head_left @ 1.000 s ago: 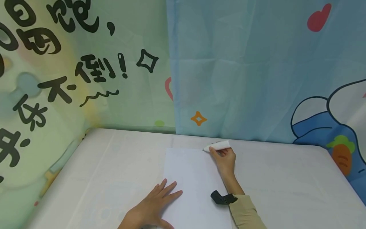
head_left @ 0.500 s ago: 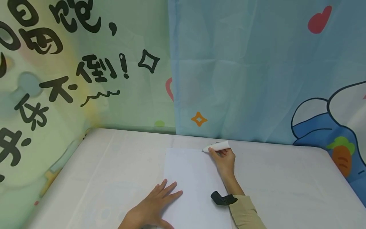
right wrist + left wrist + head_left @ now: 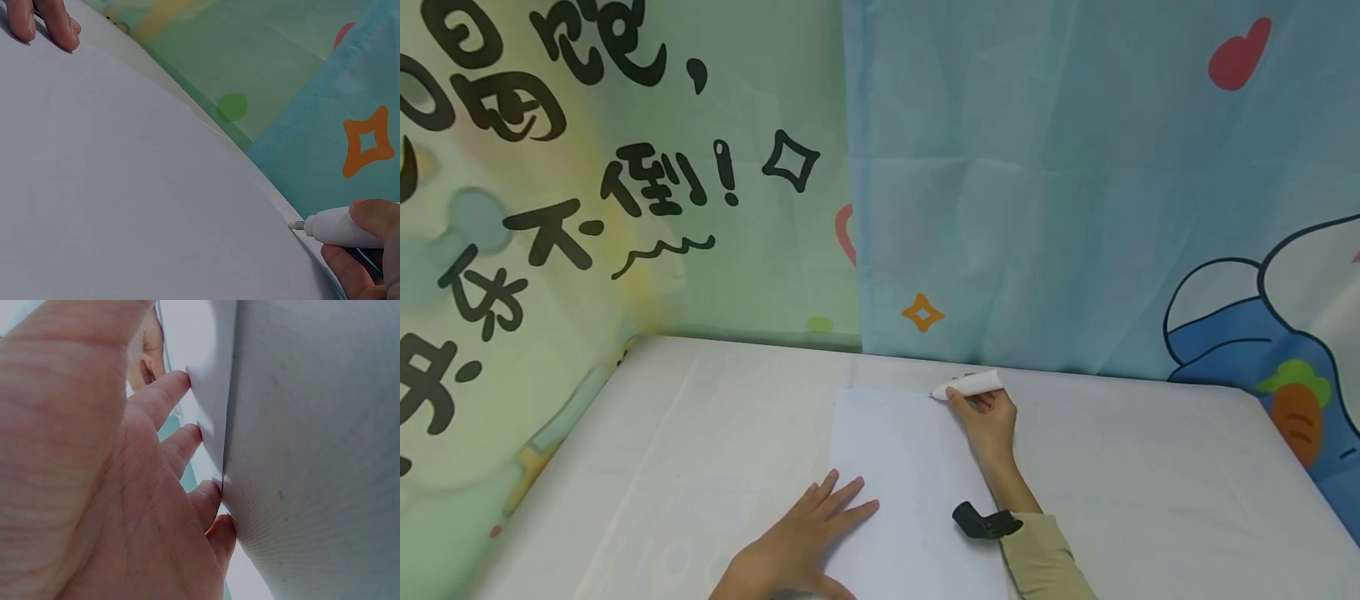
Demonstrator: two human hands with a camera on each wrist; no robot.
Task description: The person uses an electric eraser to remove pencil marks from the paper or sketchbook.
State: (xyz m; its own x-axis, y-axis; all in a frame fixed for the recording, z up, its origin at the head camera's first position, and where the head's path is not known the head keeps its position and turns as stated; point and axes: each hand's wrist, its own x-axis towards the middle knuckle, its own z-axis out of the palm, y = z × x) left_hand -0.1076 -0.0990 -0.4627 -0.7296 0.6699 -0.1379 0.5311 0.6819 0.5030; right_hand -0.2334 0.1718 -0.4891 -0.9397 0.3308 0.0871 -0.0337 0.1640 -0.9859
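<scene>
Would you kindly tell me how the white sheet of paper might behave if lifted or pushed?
The white sheet of paper looks thin-edged in the left wrist view, so it would probably flop when lifted by a corner. Lying flat on the white table, it may slide or buckle if pushed.

A beige sleeve (image 3: 1051, 560), lightly creased, covers part of the right forearm (image 3: 1011, 482) at the bottom of the head view, right of centre. Beside its cuff sits a black, angular, bent device (image 3: 985, 522).
</scene>
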